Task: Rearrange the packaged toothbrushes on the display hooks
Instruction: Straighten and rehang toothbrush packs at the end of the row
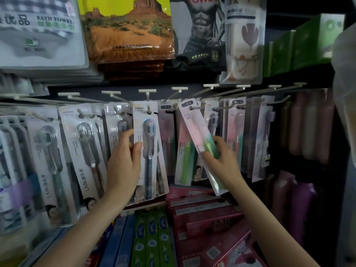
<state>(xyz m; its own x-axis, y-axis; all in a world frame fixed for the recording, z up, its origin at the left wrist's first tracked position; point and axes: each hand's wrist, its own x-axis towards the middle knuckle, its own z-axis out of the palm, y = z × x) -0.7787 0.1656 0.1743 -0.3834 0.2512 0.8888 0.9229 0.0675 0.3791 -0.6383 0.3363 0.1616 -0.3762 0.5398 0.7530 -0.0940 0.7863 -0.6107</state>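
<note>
A row of white display hooks (pixel 147 91) carries several packaged toothbrushes. My left hand (pixel 125 160) holds the left edge of a white "SPRING" toothbrush pack (pixel 149 147), thumb on its front, while the pack hangs on its hook. My right hand (pixel 221 158) grips the lower part of a pink-and-green toothbrush pack (pixel 194 128). That pack is tilted, its top hole at the tip of a hook (pixel 196 107). More pink and green packs (pixel 184 160) hang behind it.
Left of my hands hang white LMK toothbrush packs (pixel 84 151). Bagged bath towels (pixel 44 29) hang on the row above. Below lie toothpaste boxes, green (pixel 152 239) and red (pixel 208 214). Pink bottles (pixel 308 128) stand on the dark shelf at right.
</note>
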